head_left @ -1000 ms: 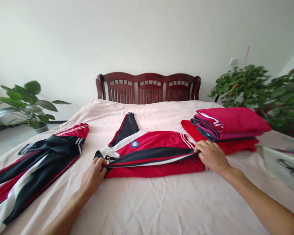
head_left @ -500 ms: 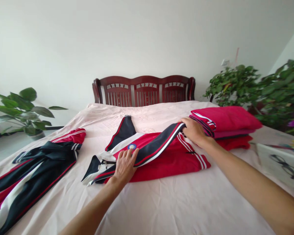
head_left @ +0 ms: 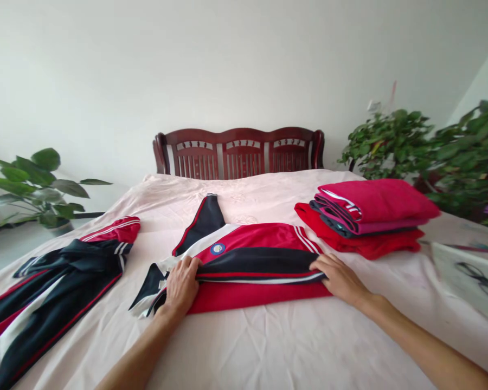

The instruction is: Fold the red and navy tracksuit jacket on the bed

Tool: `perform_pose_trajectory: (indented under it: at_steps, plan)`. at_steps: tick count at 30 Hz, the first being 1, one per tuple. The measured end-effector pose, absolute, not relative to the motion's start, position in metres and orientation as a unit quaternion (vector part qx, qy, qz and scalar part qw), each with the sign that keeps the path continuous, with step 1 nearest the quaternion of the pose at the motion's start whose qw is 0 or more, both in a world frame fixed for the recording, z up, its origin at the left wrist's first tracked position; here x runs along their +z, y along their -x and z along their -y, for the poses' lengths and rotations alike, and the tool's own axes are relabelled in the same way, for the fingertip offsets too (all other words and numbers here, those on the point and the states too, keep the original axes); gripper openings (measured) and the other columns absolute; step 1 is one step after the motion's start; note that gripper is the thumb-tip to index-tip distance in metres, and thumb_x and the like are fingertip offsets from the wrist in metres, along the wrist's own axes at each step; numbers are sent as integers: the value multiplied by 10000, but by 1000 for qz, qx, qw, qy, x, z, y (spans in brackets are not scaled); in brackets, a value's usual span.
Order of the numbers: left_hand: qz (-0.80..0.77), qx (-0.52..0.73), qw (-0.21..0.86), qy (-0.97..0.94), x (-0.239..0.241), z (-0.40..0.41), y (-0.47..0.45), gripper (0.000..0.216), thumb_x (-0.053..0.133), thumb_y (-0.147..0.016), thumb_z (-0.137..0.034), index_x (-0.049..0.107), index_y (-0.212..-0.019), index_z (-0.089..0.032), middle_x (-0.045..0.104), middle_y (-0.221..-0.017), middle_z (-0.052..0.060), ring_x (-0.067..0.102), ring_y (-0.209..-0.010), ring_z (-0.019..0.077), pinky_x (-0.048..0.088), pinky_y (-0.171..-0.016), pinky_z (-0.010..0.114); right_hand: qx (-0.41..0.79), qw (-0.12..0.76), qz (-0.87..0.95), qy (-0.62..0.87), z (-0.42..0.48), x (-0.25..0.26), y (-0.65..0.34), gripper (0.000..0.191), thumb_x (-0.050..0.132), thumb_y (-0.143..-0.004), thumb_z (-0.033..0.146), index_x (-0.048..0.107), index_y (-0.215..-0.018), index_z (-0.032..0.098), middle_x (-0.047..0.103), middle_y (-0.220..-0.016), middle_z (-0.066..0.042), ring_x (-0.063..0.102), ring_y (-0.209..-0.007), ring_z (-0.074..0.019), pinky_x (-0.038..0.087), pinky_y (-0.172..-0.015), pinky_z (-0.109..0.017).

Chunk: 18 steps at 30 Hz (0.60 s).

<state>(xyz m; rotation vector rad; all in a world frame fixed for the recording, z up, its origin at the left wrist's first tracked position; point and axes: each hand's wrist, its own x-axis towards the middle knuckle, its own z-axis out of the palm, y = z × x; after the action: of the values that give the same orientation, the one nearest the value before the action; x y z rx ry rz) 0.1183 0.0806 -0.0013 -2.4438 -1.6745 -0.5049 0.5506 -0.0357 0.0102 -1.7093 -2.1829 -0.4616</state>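
Note:
A red, navy and white sports jacket (head_left: 252,241) lies partly folded in the middle of the bed (head_left: 268,346). Its navy sleeve (head_left: 256,261) is laid flat across the red body. My left hand (head_left: 181,284) presses on the sleeve's left end near the collar and zipper. My right hand (head_left: 338,277) lies on the sleeve's right end, fingers flat on the cloth. One navy part of the jacket (head_left: 208,216) sticks out toward the headboard.
A stack of folded red garments (head_left: 370,214) sits at the right. Another unfolded red and navy garment (head_left: 52,281) lies at the left. A wooden headboard (head_left: 238,151) stands behind, leafy plants (head_left: 431,146) at both sides, and a paper with a glasses drawing (head_left: 472,276) at the far right.
The sleeve was lifted and swung up by my right hand half a second ago. Now it lies flat and straight across the jacket, and both hands press on its ends.

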Motion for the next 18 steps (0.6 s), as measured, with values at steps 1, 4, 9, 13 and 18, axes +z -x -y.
perform_pose_trajectory:
  at_steps: [1,4,9,13,18]
  plan:
    - [553,-187,71,809,1,-80,-113,369,502,-759,-20,614,-1032,-241,618,-1068,56,582,-1032,240,431,-892,349,-149,176,749,621,38,3,-553,421,479,-638,-31,682,-892,237,680,-914,-30,616,-917,-215,492,-830,-337]
    - [551,-279,69,783,8,-75,-92,274,494,-815,-69,595,-991,-253,616,-1077,39,595,-1014,225,446,-882,329,-174,224,717,637,37,8,-553,416,466,-664,-14,682,-922,230,682,-950,-49,624,-950,-233,498,-865,-365]
    - [504,-342,12,793,-7,-58,-50,156,462,-906,-187,575,-976,-267,609,-1118,22,624,-991,190,474,-790,283,-220,283,706,611,53,19,-550,398,476,-695,17,692,-953,229,684,-964,-62,628,-984,-249,499,-901,-388]
    - [517,-258,-52,815,-21,-45,-32,165,438,-929,-221,562,-1017,-287,620,-1087,-11,646,-845,159,466,-692,266,-147,241,736,616,75,-13,-558,497,461,-644,21,702,-1004,266,689,-1045,-35,636,-1033,-235,520,-926,-394]
    - [492,-271,-17,828,-13,-36,-20,153,404,-885,-144,497,-824,-249,587,-906,-18,590,-713,138,425,-652,251,-116,266,702,650,85,-29,-564,495,462,-718,83,717,-1101,268,665,-1202,-60,614,-1146,-253,490,-1026,-448]
